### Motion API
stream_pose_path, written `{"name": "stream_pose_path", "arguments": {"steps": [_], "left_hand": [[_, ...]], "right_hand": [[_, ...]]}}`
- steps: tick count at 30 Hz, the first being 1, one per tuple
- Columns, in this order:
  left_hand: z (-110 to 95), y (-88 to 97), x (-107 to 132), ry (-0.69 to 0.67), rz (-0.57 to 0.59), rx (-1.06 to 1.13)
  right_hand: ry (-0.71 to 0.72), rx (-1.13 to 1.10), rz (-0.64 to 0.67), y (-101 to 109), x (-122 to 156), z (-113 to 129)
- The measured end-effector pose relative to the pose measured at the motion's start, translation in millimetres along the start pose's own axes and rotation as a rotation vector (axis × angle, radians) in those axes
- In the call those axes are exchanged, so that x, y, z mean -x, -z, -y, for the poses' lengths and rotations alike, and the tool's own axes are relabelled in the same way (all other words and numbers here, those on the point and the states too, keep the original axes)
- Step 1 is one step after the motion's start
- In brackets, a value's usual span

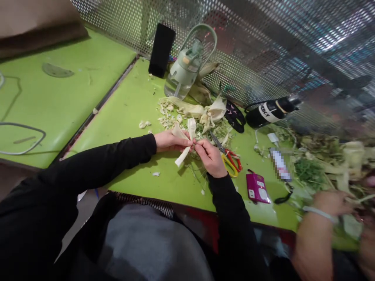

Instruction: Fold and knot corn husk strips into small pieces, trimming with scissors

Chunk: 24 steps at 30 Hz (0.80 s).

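Observation:
Both hands meet over the green table, fingers pinched at the centre of a pale corn husk piece point(191, 127) whose strips fan out above and below. My left hand point(170, 140) grips the husk strips from the left. My right hand point(211, 157) pinches the same spot from the right, its fingertips touching the left ones. Just beyond lies a heap of cut husk scraps point(168, 117) with larger dry husks point(215, 111). Beside my right hand rest scissors point(231, 160) with red and yellow handles. What sits between the fingertips is too small to make out.
A water bottle point(183, 72) and a phone point(161, 50) stand by the perforated metal screen point(234, 47). A black bottle point(271, 112) lies to the right, near a purple card-like case point(258, 188). Another person's hand point(331, 203) works at a husk pile point(348, 160). A seam point(96, 109) divides the tables.

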State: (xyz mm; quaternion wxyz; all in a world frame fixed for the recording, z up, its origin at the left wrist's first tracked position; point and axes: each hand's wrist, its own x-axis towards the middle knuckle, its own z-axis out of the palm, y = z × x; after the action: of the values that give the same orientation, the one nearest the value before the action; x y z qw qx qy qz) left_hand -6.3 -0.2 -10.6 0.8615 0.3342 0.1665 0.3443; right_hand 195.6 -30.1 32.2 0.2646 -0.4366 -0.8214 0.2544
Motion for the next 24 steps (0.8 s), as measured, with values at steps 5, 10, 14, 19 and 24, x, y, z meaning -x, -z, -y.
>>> {"name": "stream_pose_path", "arguments": {"steps": [5,10,14,19,24], "left_hand": [[-5,-4.6,6,-0.029,-0.019,-0.101],[-7,-8.8,6,-0.124,-0.115,-0.132],[-2,-11.0,4,-0.156,-0.187,-0.162],[0,-13.9,7,-0.104,-0.195,-0.296],[-5,-14.7,7,-0.004,-0.196,-0.315]], "right_hand": [[0.052,-0.004,-0.028,2,0,-2],[0.358,0.338,-0.411,0,-2,-7],[0.535,0.626,-0.462,-2,-1,-5],[0.472,0.496,-0.306,-7,3,3],[0.053,0.024,-0.418,-9,6,13]]}}
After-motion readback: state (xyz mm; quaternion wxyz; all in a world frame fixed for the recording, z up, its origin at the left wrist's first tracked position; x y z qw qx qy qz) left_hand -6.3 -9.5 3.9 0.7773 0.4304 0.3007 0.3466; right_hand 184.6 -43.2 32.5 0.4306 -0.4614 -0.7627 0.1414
